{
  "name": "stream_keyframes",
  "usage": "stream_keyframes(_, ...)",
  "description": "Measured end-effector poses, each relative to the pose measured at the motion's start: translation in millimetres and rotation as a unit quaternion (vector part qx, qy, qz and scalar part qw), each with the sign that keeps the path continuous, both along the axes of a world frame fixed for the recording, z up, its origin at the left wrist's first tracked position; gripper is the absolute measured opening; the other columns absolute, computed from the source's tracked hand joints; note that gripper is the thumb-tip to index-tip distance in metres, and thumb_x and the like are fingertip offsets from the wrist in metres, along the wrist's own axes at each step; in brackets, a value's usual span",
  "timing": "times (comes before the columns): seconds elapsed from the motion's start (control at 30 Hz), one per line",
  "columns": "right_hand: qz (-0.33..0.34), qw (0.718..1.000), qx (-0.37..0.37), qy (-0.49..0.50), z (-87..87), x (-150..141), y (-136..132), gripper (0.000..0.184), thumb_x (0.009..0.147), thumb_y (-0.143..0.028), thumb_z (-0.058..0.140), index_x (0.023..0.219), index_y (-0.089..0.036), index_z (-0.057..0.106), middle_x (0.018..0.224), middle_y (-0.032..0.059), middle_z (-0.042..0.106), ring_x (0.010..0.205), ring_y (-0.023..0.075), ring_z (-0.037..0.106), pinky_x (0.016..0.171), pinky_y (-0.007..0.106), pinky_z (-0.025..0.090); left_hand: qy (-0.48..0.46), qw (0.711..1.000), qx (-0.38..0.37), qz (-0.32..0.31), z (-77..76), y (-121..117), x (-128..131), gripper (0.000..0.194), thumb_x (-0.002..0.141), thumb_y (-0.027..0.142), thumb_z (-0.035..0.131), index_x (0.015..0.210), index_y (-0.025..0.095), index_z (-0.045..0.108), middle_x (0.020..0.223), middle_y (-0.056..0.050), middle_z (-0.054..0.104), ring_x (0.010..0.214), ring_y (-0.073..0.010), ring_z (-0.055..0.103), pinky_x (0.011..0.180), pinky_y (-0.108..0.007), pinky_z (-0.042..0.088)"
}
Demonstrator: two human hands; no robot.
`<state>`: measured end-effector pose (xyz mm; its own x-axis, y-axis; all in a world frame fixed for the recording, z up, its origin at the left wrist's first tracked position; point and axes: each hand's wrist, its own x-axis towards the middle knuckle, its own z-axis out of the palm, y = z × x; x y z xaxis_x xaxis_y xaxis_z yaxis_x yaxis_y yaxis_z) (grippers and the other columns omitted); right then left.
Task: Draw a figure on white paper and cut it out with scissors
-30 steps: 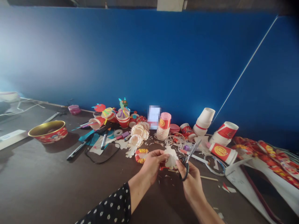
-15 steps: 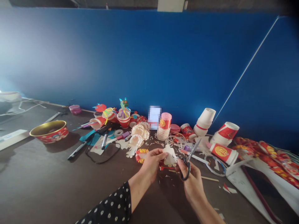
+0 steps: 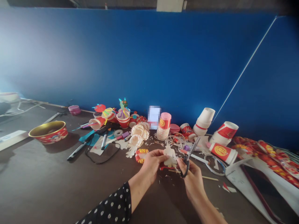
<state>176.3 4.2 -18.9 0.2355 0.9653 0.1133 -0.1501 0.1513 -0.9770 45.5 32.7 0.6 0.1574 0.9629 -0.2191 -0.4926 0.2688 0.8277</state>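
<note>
Between my two hands is a pale paper cutout (image 3: 170, 155) with a scalloped lower edge. My left hand (image 3: 153, 163) pinches its left side between thumb and fingers. In my right hand (image 3: 192, 177) sits a pair of scissors (image 3: 192, 152), the dark handle hooked over the fingers and the blades pointing up and away, beside the paper. The right thumb and fingertips also touch the cutout's right edge. Just left of my left hand lies a red and yellow paper ring (image 3: 141, 156). Small paper scraps are scattered on the table beneath.
Behind the hands stand a stack of paper cups (image 3: 163, 132) and frilled cream paper pieces (image 3: 137, 135). To the left are a gold-lined red bowl (image 3: 48, 133) and markers (image 3: 104, 140). At right are tipped cups (image 3: 223, 152) and a dark phone (image 3: 268, 189). A blue partition (image 3: 140, 62) rises behind.
The paper cutout has shifted slightly between my fingers, and the scissors have turned a little in my right hand. Both hands stay in nearly the same place.
</note>
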Motion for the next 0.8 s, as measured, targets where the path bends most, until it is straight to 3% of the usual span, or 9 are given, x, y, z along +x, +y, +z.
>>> stream_keyframes(0.57,0.011,1.000,0.012,-0.024,-0.2,2.7,1.0,0.020,0.066,-0.033,0.068,0.071,-0.013,0.065,0.052,-0.0028,0.050,0.048,0.0113,0.041,0.047,0.024,0.034,0.006,1.000,0.001,-0.019,-4.1,0.7,0.2,0.025,0.051,0.028,0.075,0.060,0.013,0.056,0.051,0.000,0.054,0.043,-0.0081,0.048,0.042,-0.019,0.033)
stream_keyframes(0.8,0.009,0.999,0.018,-0.035,-6.4,5.5,3.0,0.021,0.068,-0.034,0.065,0.075,-0.014,0.064,0.052,-0.0026,0.052,0.049,0.0122,0.042,0.049,0.025,0.035,-0.025,0.999,-0.010,-0.029,2.5,-2.9,0.4,0.029,0.060,0.039,0.069,0.067,0.013,0.060,0.054,0.000,0.056,0.047,-0.0099,0.050,0.049,-0.024,0.040)
